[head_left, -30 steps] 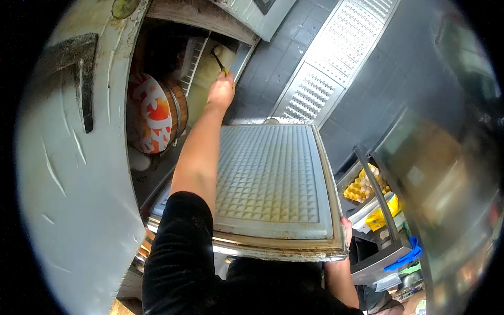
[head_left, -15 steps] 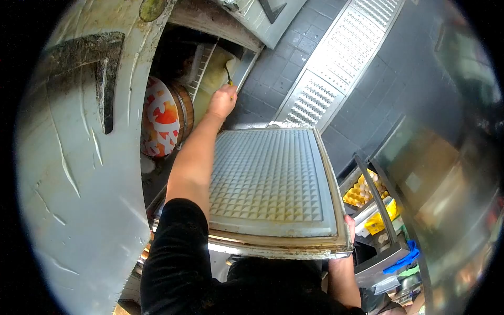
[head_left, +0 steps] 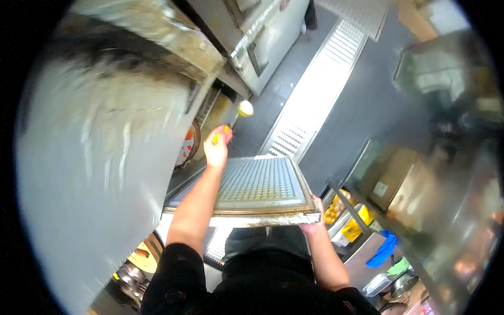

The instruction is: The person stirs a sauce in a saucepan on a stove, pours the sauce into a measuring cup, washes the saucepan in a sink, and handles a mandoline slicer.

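Note:
My left hand is closed round the yellow handle of a spoon-like scoop, held up in front of the opened cabinet. A pale yellow lump shows at the scoop's head; its exact kind is blurred. Across my front stands the cabinet door, its ribbed inner panel facing up at me. My right hand grips the door's outer right edge, with part of the fingers hidden behind it. Inside the cabinet, a round tub with a red and white pattern is partly covered by the cabinet's side.
A metal drain grating runs along the dark tiled floor. At right are a shelf unit with yellow egg trays, a blue cloth and a cardboard box. Another person's dark-clad leg stands at the top.
My left hand has drawn the scoop out of the cabinet, now with a pale lump on it. The door has swung further towards closed, my right hand still on its edge. The view has shifted.

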A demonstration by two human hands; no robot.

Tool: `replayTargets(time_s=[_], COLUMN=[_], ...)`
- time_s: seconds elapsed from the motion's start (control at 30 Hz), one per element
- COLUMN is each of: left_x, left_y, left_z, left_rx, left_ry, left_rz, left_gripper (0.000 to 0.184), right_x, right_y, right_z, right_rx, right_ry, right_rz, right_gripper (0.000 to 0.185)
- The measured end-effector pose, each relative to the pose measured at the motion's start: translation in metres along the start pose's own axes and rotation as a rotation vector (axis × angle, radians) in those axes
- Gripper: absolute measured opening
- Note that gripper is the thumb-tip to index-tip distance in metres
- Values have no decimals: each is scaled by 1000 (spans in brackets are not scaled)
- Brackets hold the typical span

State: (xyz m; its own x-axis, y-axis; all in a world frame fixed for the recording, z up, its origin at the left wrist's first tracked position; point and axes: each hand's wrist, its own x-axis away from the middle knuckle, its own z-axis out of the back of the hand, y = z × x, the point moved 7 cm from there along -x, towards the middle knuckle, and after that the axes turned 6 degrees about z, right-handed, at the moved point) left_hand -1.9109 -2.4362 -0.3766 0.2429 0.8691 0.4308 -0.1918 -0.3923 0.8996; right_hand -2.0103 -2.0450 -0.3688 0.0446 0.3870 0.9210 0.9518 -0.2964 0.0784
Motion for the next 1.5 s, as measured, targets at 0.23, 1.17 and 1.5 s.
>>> replayTargets(time_s=[0.23, 1.17, 1.5], left_x=[256, 1141, 1279], left_y=[157, -147, -193], left_z=[19, 225, 165], left_rx=[711, 1088, 1032], left_ry=[-196, 1944, 2639], left_rz=[-43, -715, -648], left_gripper=[29, 22, 23], right_x=[-23, 67, 205], right_y=[-20, 598, 714], right_z=[-79, 191, 552], right_rx=[330, 2758, 3117], right_ry=[-229, -1153, -1998], right_rz=[134, -199, -1096], right_gripper=[67, 18, 33])
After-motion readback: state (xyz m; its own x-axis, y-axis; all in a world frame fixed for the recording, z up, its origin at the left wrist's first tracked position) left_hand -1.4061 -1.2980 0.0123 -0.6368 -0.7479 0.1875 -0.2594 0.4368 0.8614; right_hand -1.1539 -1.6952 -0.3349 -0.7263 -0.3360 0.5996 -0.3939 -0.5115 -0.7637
